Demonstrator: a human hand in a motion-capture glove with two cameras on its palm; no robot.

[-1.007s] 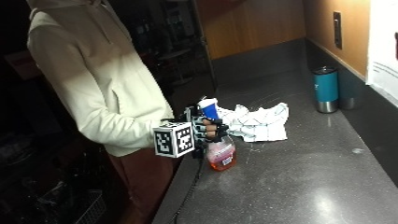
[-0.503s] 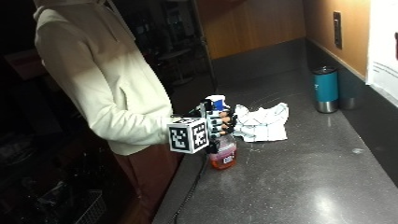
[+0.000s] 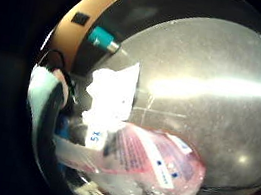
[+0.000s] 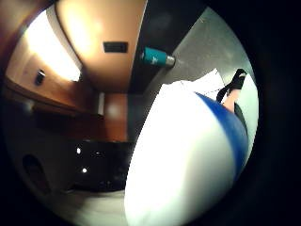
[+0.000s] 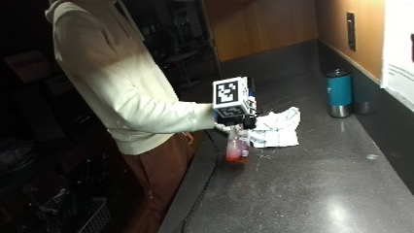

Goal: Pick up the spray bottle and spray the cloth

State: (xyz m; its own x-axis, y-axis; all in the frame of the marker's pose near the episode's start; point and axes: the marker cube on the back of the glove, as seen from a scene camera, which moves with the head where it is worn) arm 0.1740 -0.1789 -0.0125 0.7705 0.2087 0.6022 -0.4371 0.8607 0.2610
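Your right hand (image 5: 240,121) grips the spray bottle (image 5: 236,145) by its neck, lifted just clear of the counter (image 5: 310,184), nozzle toward the white cloth (image 5: 277,131) lying at 2 o'clock just beside it; pickup done, spraying remains.

The spray bottle (image 4: 188,160), white with a blue band, fills the space right against the grip. Beyond it the white cloth (image 4: 204,80) lies on the dark surface (image 4: 197,42). Farther off a teal tumbler (image 4: 157,57) stands by the wooden wall (image 4: 108,70).
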